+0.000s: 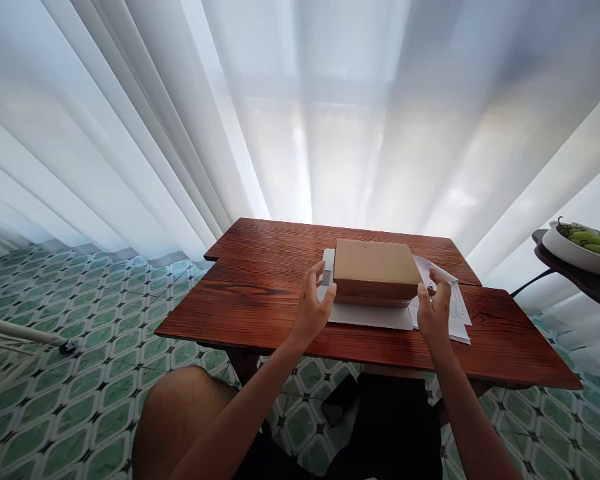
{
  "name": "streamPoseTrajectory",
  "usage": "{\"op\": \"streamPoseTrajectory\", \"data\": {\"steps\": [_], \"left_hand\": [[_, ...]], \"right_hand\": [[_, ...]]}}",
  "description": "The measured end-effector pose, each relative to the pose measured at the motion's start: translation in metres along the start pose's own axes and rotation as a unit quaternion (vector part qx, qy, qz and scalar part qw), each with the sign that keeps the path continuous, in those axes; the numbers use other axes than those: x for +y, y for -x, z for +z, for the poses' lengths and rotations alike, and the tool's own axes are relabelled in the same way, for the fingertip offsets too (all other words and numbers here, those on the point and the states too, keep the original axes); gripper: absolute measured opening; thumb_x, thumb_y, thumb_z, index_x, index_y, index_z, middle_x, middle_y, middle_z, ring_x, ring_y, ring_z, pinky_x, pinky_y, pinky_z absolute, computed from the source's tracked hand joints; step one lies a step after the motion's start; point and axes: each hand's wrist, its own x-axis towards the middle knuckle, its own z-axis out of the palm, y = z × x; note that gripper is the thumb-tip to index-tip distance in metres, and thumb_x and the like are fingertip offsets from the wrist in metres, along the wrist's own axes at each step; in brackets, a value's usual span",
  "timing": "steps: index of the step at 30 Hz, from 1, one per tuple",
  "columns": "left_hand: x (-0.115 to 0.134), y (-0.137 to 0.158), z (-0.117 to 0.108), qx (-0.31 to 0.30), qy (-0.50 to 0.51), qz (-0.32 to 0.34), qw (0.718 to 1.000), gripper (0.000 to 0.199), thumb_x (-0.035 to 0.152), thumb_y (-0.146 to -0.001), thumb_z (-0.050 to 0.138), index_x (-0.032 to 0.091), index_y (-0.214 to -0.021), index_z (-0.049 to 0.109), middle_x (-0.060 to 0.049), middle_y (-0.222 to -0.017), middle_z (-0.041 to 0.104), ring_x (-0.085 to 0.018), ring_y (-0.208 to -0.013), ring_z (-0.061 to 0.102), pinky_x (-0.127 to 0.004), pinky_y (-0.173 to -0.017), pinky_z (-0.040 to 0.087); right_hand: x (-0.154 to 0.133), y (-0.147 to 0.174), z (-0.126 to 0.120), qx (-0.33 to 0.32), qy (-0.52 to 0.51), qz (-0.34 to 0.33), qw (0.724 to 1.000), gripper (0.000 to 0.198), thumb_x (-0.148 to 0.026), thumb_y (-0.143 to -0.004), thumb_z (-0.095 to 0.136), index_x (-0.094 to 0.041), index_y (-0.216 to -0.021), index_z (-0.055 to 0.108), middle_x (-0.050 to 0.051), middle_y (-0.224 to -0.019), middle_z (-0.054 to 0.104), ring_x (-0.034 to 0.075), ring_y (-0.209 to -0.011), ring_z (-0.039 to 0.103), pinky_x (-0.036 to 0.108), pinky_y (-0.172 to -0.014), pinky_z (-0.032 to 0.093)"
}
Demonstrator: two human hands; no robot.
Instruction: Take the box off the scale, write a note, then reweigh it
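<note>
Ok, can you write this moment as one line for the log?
left hand: open, at cardboard box left side | right hand: open, at right side | box: on white sheets, wooden table

Both arms are bare to the elbow, without sleeves, rings or watch, and dark shorts cover the lap.
</note>
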Motion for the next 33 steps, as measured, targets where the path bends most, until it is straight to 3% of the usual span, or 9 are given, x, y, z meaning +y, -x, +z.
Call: {"op": "streamPoseTrajectory", "data": {"steps": [5, 8, 14, 18, 27, 33], "left_hand": [[-0.006, -0.002, 0.002, -0.089, 0.056, -0.101, 0.989, 0.073, 0.049, -0.099, 0.048, 0.031, -0.164, 0.018, -0.005, -0.169, 0.024, -0.024, -0.156, 0.026, -0.043, -0.125, 0.033], [-0.007, -0.002, 0.005, -0.123, 0.063, -0.133, 0.981, 0.077, 0.051, -0.098, 0.048, 0.031, -0.165, 0.016, -0.003, -0.172, 0.017, -0.025, -0.158, 0.021, -0.044, -0.128, 0.029], [0.003, -0.003, 0.007, -0.144, 0.073, -0.129, 0.978, 0.072, 0.045, -0.097, 0.049, 0.028, -0.163, 0.026, -0.003, -0.17, 0.023, -0.024, -0.157, 0.024, -0.042, -0.127, 0.03], [0.004, -0.003, 0.006, -0.145, 0.072, -0.129, 0.978, 0.073, 0.042, -0.096, 0.049, 0.026, -0.163, 0.026, -0.004, -0.17, 0.024, -0.024, -0.156, 0.028, -0.041, -0.126, 0.033], [-0.007, -0.001, 0.014, -0.13, 0.054, -0.101, 0.985, 0.077, 0.044, -0.096, 0.053, 0.025, -0.164, 0.022, -0.007, -0.169, 0.024, -0.028, -0.155, 0.03, -0.047, -0.125, 0.035], [-0.001, 0.001, 0.015, -0.136, 0.047, -0.108, 0.984, 0.081, 0.047, -0.096, 0.053, 0.025, -0.166, 0.018, -0.006, -0.171, 0.019, -0.028, -0.156, 0.026, -0.045, -0.127, 0.032]], "right_hand": [[0.017, 0.001, 0.006, -0.069, -0.077, 0.124, 0.987, 0.078, -0.061, -0.096, 0.046, -0.023, -0.162, 0.029, 0.013, -0.168, 0.033, 0.03, -0.154, 0.033, 0.05, -0.127, 0.027], [0.023, 0.0, 0.007, -0.086, -0.086, 0.16, 0.98, 0.08, -0.065, -0.094, 0.048, -0.024, -0.161, 0.033, 0.01, -0.17, 0.031, 0.029, -0.158, 0.026, 0.049, -0.13, 0.019], [0.018, 0.0, 0.005, -0.13, -0.094, 0.153, 0.975, 0.067, -0.063, -0.096, 0.045, -0.025, -0.151, 0.051, 0.011, -0.155, 0.053, 0.03, -0.146, 0.045, 0.049, -0.125, 0.03], [0.014, 0.002, 0.004, -0.123, -0.079, 0.143, 0.979, 0.065, -0.062, -0.096, 0.047, -0.024, -0.149, 0.052, 0.012, -0.152, 0.056, 0.03, -0.144, 0.048, 0.048, -0.121, 0.035], [0.015, 0.002, 0.009, -0.102, -0.065, 0.126, 0.985, 0.067, -0.061, -0.092, 0.051, -0.02, -0.145, 0.053, 0.014, -0.147, 0.059, 0.032, -0.141, 0.049, 0.048, -0.12, 0.035], [0.009, 0.0, 0.006, -0.104, -0.049, 0.154, 0.981, 0.07, -0.063, -0.088, 0.053, -0.021, -0.144, 0.053, 0.013, -0.148, 0.058, 0.033, -0.14, 0.049, 0.048, -0.119, 0.035]]}}
